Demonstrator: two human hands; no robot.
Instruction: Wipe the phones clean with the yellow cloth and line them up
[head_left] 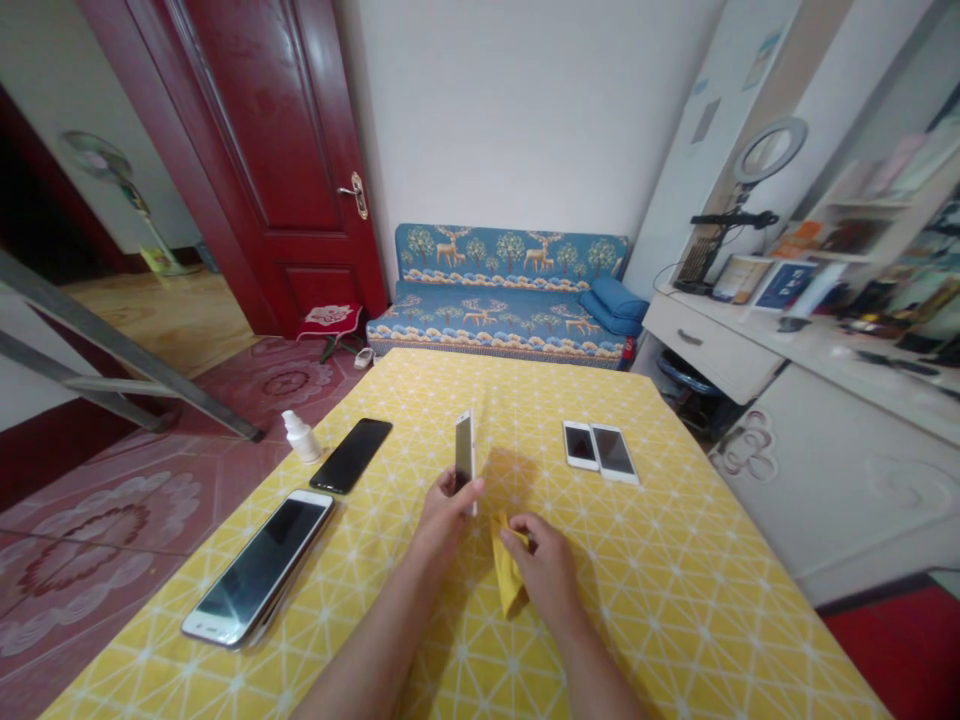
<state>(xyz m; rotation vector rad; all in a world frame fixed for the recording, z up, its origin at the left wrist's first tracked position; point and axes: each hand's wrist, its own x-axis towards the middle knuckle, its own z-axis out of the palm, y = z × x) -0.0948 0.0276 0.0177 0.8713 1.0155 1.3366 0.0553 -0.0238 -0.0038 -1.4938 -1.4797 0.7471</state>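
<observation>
Left hand is clenching a white smartphone, holding it upright on its long edge with the screen turned toward the left. Right hand is pinching a folded yellow cloth, which is hanging from the fingers just beside the left hand. Both hands are working above a table covered by a yellow patterned tablecloth. Two white smartphones are lying side by side and touching, ahead of the right hand. Ahead of the left hand, a black smartphone is lying near a small white bottle, which is standing upright. A larger white smartphone is lying screen-up near the table's left edge. Beyond the table, a blue deer-patterned sofa is standing against the wall, a red door is standing open, and a ring light is rising from a white desk.
</observation>
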